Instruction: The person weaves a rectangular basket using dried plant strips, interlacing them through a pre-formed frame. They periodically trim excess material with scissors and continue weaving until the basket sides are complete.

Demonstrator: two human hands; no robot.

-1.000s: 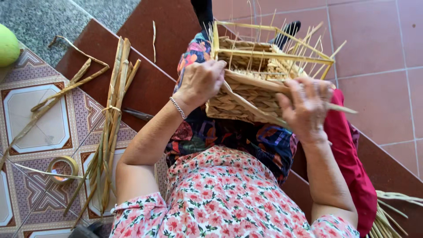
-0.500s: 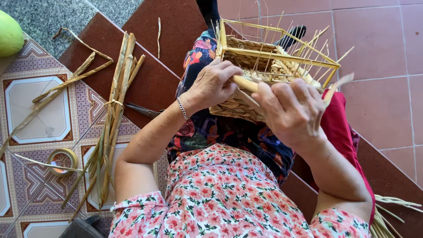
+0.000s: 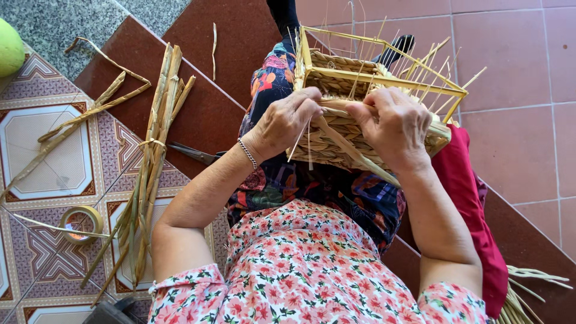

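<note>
A half-woven straw basket (image 3: 336, 141) on a yellow wire frame rests on my lap, thin stakes sticking up from its rim. My left hand (image 3: 283, 123) pinches a flat straw strand at the basket's near wall, a bracelet on the wrist. My right hand (image 3: 393, 126) grips the same woven wall just to the right, fingers curled over the strand (image 3: 354, 155), which trails down towards my knee. The two hands nearly touch at the top edge of the weave.
A tied bundle of dried straw stalks (image 3: 150, 162) lies on the tiled floor at left, with loose stalks (image 3: 78, 120) beside it. Scissors (image 3: 195, 153) lie by my left forearm. A tape roll (image 3: 81, 223) sits lower left. A red cloth (image 3: 474, 204) hangs at right.
Both hands came together on the basket's near wall. The right hand moved left from the basket's lower right corner, and the strand is now pulled in against the weave.
</note>
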